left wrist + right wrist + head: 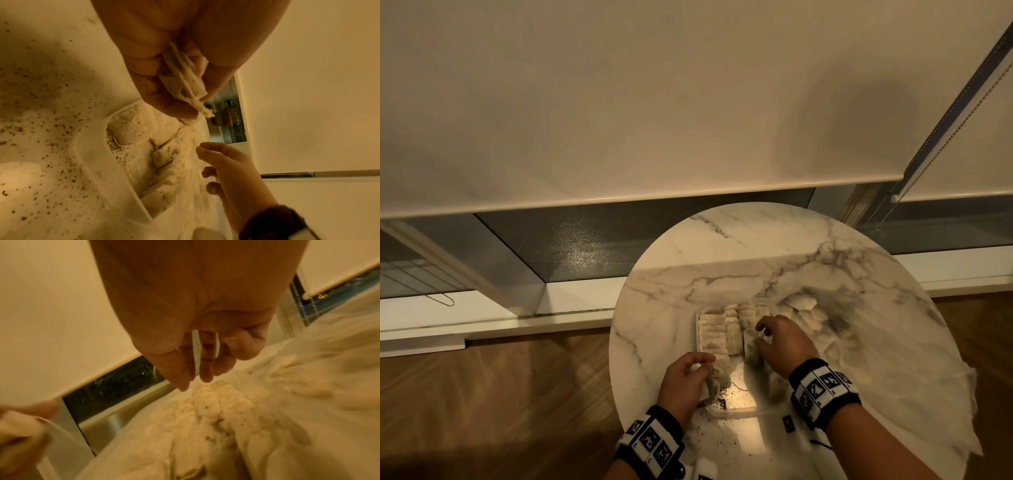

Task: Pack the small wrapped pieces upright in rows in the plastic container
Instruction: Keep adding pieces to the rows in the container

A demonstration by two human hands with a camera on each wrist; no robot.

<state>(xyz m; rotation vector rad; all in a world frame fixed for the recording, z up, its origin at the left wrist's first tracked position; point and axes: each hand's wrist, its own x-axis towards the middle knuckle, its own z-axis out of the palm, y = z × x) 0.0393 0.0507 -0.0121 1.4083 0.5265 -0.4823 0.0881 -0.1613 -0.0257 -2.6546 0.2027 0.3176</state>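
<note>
Pieces, packed: small wrapped pieces [726, 330] stand on edge in about three rows filling the far part of the container [736, 413]; the left wrist view shows them pressed side by side against its wall.
Container: clear plastic, near the front of the round marble table [756, 246], between the two hands; its near part looks bare apart from dark crumbs, so by my reading roughly half the space is filled.
Left hand [688, 377]: curled round a small bunch of pieces [185, 84], thumb against fingers, held over the container's near left corner. These look next in line to go in.
Right hand [782, 342]: over the right-hand row, fingers loosely bent and spread, holding nothing that I can see; whether the tips touch the row is unclear, as the right wrist view is blurred.
Pile: more loose pieces [804, 308] lie in a heap on the table just right of the container, on thin white wrapping; blur hides how many.
Crumbs [51, 100]: dark specks scattered on the table and the container floor.
Left to do: seat the held bunch upright, then bring over the pile and extend the rows toward the near wall.
Judgement: about midway, perhaps a little past.
</note>
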